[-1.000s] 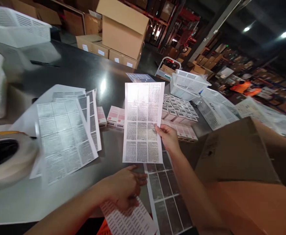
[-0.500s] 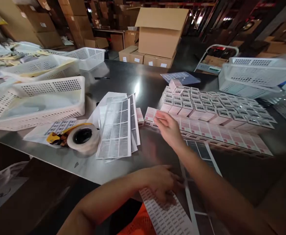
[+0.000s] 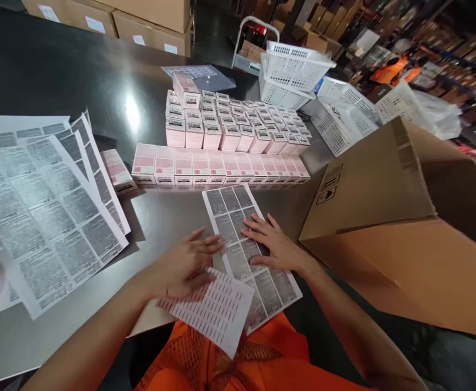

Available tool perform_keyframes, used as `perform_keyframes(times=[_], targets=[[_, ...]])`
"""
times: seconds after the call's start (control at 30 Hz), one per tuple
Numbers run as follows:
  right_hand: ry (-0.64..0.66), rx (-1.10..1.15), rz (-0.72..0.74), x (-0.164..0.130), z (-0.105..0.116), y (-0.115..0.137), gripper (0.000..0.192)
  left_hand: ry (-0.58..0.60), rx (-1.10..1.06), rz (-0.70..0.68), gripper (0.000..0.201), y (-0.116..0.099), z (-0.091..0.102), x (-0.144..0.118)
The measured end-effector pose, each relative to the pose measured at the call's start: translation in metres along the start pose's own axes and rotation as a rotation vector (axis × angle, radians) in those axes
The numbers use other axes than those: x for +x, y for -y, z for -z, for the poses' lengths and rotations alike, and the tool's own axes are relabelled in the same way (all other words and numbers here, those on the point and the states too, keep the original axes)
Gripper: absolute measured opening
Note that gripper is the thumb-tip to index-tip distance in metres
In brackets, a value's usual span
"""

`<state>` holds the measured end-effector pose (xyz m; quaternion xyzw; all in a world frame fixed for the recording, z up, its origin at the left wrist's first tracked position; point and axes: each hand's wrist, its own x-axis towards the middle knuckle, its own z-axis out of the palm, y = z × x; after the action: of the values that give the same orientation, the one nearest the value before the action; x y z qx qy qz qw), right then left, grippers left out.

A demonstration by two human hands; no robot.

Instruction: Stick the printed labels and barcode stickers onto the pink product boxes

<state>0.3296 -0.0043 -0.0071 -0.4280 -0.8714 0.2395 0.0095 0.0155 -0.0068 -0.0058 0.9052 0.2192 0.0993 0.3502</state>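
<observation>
My left hand (image 3: 186, 266) grips a white sheet of small printed labels (image 3: 217, 304) at its upper left, thumb bent over it and some fingertips hidden. That sheet overlaps the lower left of a larger sheet of grey label panels (image 3: 238, 231), which lies on the table and reaches past its front edge. Spread fingers of my right hand (image 3: 272, 241) rest flat on the larger sheet. Just beyond it stands a row of small pink-and-white boxes (image 3: 221, 165), with a block of similar boxes (image 3: 229, 127) behind. One single box (image 3: 118, 171) sits left of the row.
Several grey-panel sheets (image 3: 50, 212) lie overlapped at the left of the metal table (image 3: 156, 217). A large open carton (image 3: 368, 217) stands close at my right. White perforated baskets (image 3: 294, 70) are stacked at the back right, near a blue-grey folder (image 3: 209, 79).
The view has swung right, bringing the open carton into sight. My right hand has come back from the row of boxes onto the large sheet. My left hand still has the small-label sheet.
</observation>
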Motion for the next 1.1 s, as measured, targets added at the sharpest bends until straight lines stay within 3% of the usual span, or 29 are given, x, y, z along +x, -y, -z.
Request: perform_keyframes(times=[0.13, 0.23, 0.37, 0.53, 0.6, 0.73, 0.87, 1.1], targets=[[0.042, 0.087, 0.085, 0.012, 0.01, -0.001, 0.078, -0.071, 0.023, 0.087, 0.021, 0.008, 0.0, -0.002], [0.092, 0.147, 0.109, 0.006, 0.015, 0.001, 0.075, -0.036, 0.014, 0.074, 0.019, 0.01, -0.004, -0.001], [0.066, 0.196, 0.106, 0.002, 0.012, 0.002, 0.068, -0.035, 0.026, 0.053, 0.018, 0.005, -0.005, 0.001], [0.063, 0.194, 0.172, 0.024, 0.012, 0.0, 0.066, -0.091, 0.062, 0.125, 0.026, 0.007, -0.002, -0.001], [-0.004, 0.184, 0.141, 0.029, 0.017, 0.009, 0.053, -0.105, 0.052, 0.168, 0.03, 0.012, 0.0, -0.002], [-0.283, 0.177, 0.031, 0.031, 0.023, 0.047, 0.033, -0.125, 0.005, 0.197, 0.033, 0.017, 0.0, -0.004], [-0.191, 0.031, 0.063, 0.033, 0.014, 0.079, 0.025, -0.142, -0.004, 0.213, 0.032, 0.017, -0.001, -0.004], [-0.198, -0.172, 0.085, 0.041, -0.003, 0.097, 0.017, -0.145, -0.002, 0.257, 0.03, 0.015, -0.003, -0.003]])
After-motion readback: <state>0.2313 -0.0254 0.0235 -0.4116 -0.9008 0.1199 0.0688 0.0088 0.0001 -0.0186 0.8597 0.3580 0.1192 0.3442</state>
